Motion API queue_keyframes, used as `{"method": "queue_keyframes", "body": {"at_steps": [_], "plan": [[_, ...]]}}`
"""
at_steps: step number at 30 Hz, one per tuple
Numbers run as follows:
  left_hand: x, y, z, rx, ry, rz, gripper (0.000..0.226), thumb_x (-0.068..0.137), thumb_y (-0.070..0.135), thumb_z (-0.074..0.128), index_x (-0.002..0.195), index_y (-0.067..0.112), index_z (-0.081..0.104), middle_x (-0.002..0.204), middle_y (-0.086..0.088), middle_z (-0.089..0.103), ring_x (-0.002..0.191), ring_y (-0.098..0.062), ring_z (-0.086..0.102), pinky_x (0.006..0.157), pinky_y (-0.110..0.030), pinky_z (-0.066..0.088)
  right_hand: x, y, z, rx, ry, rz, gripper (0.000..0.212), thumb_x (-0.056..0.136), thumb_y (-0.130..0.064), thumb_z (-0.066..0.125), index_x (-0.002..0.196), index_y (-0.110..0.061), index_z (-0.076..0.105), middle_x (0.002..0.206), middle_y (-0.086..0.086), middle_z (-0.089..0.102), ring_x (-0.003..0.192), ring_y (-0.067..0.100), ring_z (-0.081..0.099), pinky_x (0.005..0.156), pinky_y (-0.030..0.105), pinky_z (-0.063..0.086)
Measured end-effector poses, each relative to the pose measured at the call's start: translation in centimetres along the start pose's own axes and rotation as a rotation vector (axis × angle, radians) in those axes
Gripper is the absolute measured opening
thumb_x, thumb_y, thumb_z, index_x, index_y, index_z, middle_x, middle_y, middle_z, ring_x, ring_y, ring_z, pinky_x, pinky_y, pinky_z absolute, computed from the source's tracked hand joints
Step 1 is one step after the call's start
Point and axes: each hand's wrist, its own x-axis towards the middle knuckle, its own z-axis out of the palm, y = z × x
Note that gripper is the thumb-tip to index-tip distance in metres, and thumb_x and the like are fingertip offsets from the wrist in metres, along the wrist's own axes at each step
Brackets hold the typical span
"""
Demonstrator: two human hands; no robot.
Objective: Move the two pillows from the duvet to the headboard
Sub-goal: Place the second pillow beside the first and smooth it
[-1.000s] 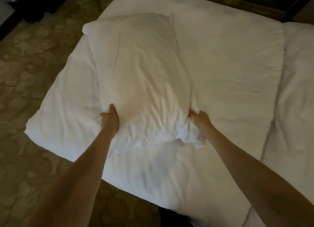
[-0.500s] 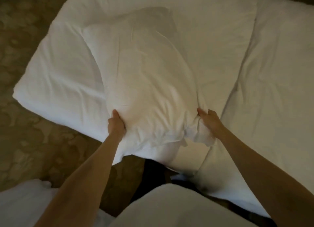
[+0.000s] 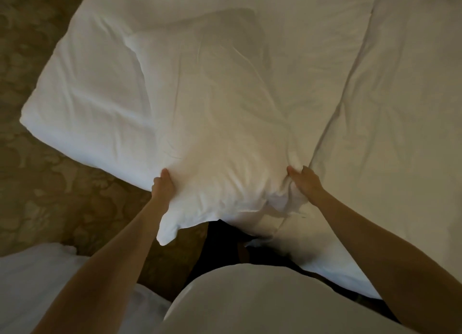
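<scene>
On one white duvet [image 3: 105,103]: one white pillow [image 3: 215,123] is lying. Left hand [image 3: 163,187] and right hand [image 3: 306,182], two, are each gripping its near edge.

The duvet [image 3: 100,88] runs off the top edge, and the bed [image 3: 405,108] off the right. Most fingers [image 3: 291,170] of both hands are buried in the pillow [image 3: 212,108] folds. White cloth [image 3: 30,291] is cropped at the lower left.

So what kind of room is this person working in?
Probably a hotel bedroom, though I can't be sure. Both hands grip a plump white pillow over a thick white folded duvet, and the floor is a beige carpet with a swirling floral pattern.
</scene>
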Motion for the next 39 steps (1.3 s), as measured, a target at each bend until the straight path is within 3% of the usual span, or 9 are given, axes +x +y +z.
{"method": "queue_keyframes", "body": {"at_steps": [3,16,19,22,27,30,33,37,39], "plan": [[1.0,2.7,-0.2,-0.055,-0.028,-0.024,0.071,0.095,0.057,0.018,0.148,0.009,0.027,0.149,-0.014,0.036,0.133,-0.033,0.038,0.106,-0.042,0.029,1.1,-1.9,-0.3,0.096,0.021,0.065,0.07,0.088,-0.053,0.051,0.136,-0.003,0.043,0.136,0.017,0.052,0.12,0.035,0.053,0.099,0.04,0.044],[9.0,16.1,-1.6,-0.226,-0.111,0.01,0.063,0.097,0.051,0.022,0.145,0.013,0.037,0.145,-0.008,0.047,0.132,-0.03,0.044,0.107,-0.038,0.033,9.9,-15.2,1.2,0.135,0.025,0.017,0.078,0.09,-0.063,0.04,0.136,0.0,0.045,0.138,0.019,0.051,0.125,0.036,0.05,0.106,0.042,0.038],[10.3,17.7,-1.4,-0.288,-0.166,0.0,0.064,0.095,0.053,0.023,0.146,0.016,0.037,0.145,-0.007,0.047,0.131,-0.03,0.045,0.112,-0.042,0.034,11.8,-18.1,1.6,0.147,0.041,-0.003,0.075,0.088,-0.066,0.04,0.124,-0.001,0.052,0.125,0.016,0.058,0.12,0.036,0.054,0.1,0.04,0.04],[11.0,18.4,-1.0,-0.342,-0.185,-0.024,0.061,0.096,0.051,0.024,0.142,0.015,0.043,0.141,-0.008,0.051,0.127,-0.032,0.049,0.108,-0.042,0.039,13.0,-20.1,2.2,0.173,0.043,-0.02,0.082,0.088,-0.067,0.04,0.136,-0.001,0.044,0.137,0.017,0.053,0.125,0.035,0.05,0.103,0.038,0.038],[11.5,19.6,0.1,-0.382,-0.17,-0.034,0.056,0.096,0.046,0.027,0.139,0.015,0.047,0.134,-0.01,0.056,0.119,-0.034,0.054,0.103,-0.045,0.044,13.2,-20.0,4.0,0.073,0.079,-0.017,0.081,0.088,-0.069,0.036,0.133,-0.002,0.044,0.131,0.018,0.055,0.116,0.035,0.053,0.085,0.033,0.035],[11.2,19.9,1.1,-0.355,-0.12,-0.022,0.055,0.099,0.041,0.024,0.138,0.008,0.046,0.132,-0.012,0.057,0.12,-0.034,0.053,0.099,-0.039,0.045,12.5,-19.5,4.8,0.104,0.148,-0.067,0.072,0.087,-0.067,0.039,0.121,-0.004,0.05,0.115,0.014,0.057,0.098,0.029,0.053,0.082,0.033,0.038],[10.0,20.2,1.5,-0.324,-0.012,0.018,0.054,0.101,0.038,0.025,0.13,0.001,0.051,0.11,-0.012,0.064,0.103,-0.032,0.056,0.081,-0.032,0.041,11.6,-19.5,4.5,0.109,0.245,-0.126,0.054,0.088,-0.064,0.043,0.09,-0.011,0.052,0.092,0.007,0.055,0.085,0.025,0.051,0.074,0.034,0.04],[7.8,21.1,1.4,-0.288,0.083,0.054,0.052,0.102,0.036,0.028,0.125,-0.003,0.054,0.124,-0.02,0.061,0.107,-0.034,0.058,0.078,-0.032,0.043,9.3,-19.0,2.6,0.194,0.382,-0.213,0.049,0.091,-0.054,0.046,0.069,-0.01,0.049,0.069,0.003,0.052,0.069,0.024,0.051,0.062,0.032,0.039],[5.6,21.9,1.9,-0.249,0.084,0.114,0.054,0.102,0.035,0.026,0.13,-0.004,0.05,0.133,-0.022,0.056,0.116,-0.035,0.056,0.088,-0.034,0.045,7.7,-18.0,0.3,0.232,0.451,-0.27,0.049,0.094,-0.048,0.046,0.07,-0.006,0.051,0.07,0.009,0.056,0.07,0.027,0.053,0.064,0.035,0.044]]}}
